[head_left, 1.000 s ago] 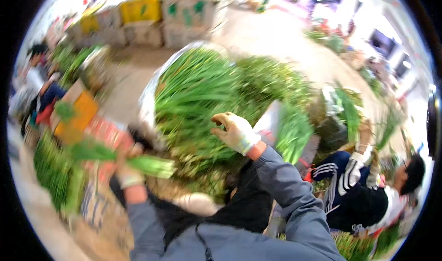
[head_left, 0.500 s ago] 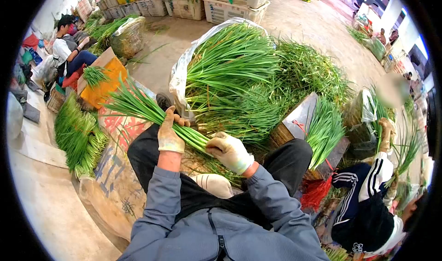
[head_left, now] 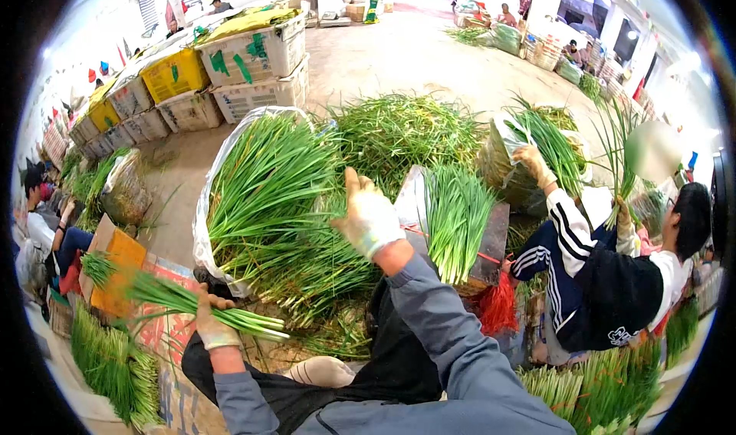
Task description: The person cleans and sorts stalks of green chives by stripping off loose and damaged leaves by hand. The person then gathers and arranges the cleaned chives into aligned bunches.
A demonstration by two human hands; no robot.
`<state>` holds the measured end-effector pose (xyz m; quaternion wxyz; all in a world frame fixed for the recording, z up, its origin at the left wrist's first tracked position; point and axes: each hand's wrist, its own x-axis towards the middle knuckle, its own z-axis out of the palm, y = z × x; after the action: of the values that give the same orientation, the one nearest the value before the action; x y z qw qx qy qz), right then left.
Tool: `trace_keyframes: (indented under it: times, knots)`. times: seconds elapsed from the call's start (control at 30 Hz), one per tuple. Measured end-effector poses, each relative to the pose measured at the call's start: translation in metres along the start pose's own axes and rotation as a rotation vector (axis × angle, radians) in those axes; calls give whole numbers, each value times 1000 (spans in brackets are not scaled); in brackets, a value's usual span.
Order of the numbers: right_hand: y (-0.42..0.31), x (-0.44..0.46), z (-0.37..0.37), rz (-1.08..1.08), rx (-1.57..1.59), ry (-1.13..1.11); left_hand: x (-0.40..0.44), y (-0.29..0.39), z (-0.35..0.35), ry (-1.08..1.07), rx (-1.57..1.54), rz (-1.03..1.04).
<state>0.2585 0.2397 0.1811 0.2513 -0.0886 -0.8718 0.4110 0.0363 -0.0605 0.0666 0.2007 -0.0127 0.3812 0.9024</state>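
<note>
My left hand (head_left: pixel 214 324), in a pale work glove with bare fingertips, is closed round a bunch of garlic chives (head_left: pixel 249 321). The white stalk ends point right and the leaf tips, blurred, point left. My right hand (head_left: pixel 368 219), gloved the same way, is stretched forward with fingers apart and nothing in it. Below and beyond it lies a big pile of loose chives (head_left: pixel 272 190) in a white plastic sack (head_left: pixel 202 220). Just right of that hand, a sorted bundle of chives (head_left: pixel 458 224) rests on a slanted wooden stand (head_left: pixel 494 239).
A heap of tangled leaves (head_left: pixel 406 132) lies behind the sack. Stacked crates (head_left: pixel 261 52) stand at back left. A co-worker (head_left: pixel 613 274) handles chives close on the right; another person (head_left: pixel 50 224) sits far left. Red ties (head_left: pixel 498 305) hang from the stand.
My right hand has let go of the chives' stalk ends and reached forward and opened. My left hand has moved left and down with the bunch. The view has tilted up and turned right.
</note>
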Motion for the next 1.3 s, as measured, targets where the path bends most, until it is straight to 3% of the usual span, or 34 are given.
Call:
trace_keyframes:
  times: [0.1,0.13,0.2,0.27,0.33,0.4,0.43,0.5,0.63,0.67,0.73,0.8,0.87,0.9,0.93,0.97,1.07,1.1,1.13,1.2,1.27,1.3]
  knots:
    - [-33,-19,48,165,-178,-146,-25,-23,57,-157,114,-39]
    - [-37,-33,75,28,-86,-185,-38,-28,87,-196,144,-85]
    - [-50,-60,96,144,165,-211,-48,-47,127,-419,165,-108]
    - [-48,-73,83,278,297,-82,-74,-47,173,-583,291,-126]
    - [-20,-88,67,23,67,342,-92,-51,206,-839,406,-146]
    - [13,-107,-7,167,-90,566,-92,-68,207,-963,682,27]
    - [19,-117,-36,321,22,626,-88,-73,203,-964,680,16]
    - [73,-142,-80,525,-197,665,-72,-76,179,-900,781,-334]
    - [167,-179,-126,1102,-401,612,-35,-85,85,-715,1074,-273]
    - [248,-212,-113,914,-792,595,-27,-86,57,-626,1126,-274]
    - [258,-215,-104,1225,-833,245,-7,-84,-5,-485,1247,-181]
    - [216,-190,-98,1283,-836,135,-10,-69,-31,-357,1481,-92]
    - [207,-179,-92,899,-1008,239,0,-85,-74,-311,1498,-88]
    - [194,-164,-88,705,-879,351,6,-97,-87,-300,1599,-45]
    - [147,-131,-79,675,-695,343,9,-104,-92,-293,1701,0]
    - [131,-109,-61,548,-345,431,8,-110,-74,-289,1893,-41]
    - [70,-54,4,466,-244,143,34,-166,-100,-175,2053,0]
    - [70,-48,33,462,-151,21,40,-180,-101,-172,2051,-5]
    - [78,-42,64,554,-105,-180,44,-194,-100,-28,1808,-141]
    - [106,-47,138,670,-83,-378,51,-210,-116,109,1559,-269]
    - [134,-62,205,732,-72,-501,58,-220,-135,83,993,-402]
    - [146,-68,232,840,47,-478,46,-209,-115,131,956,-445]
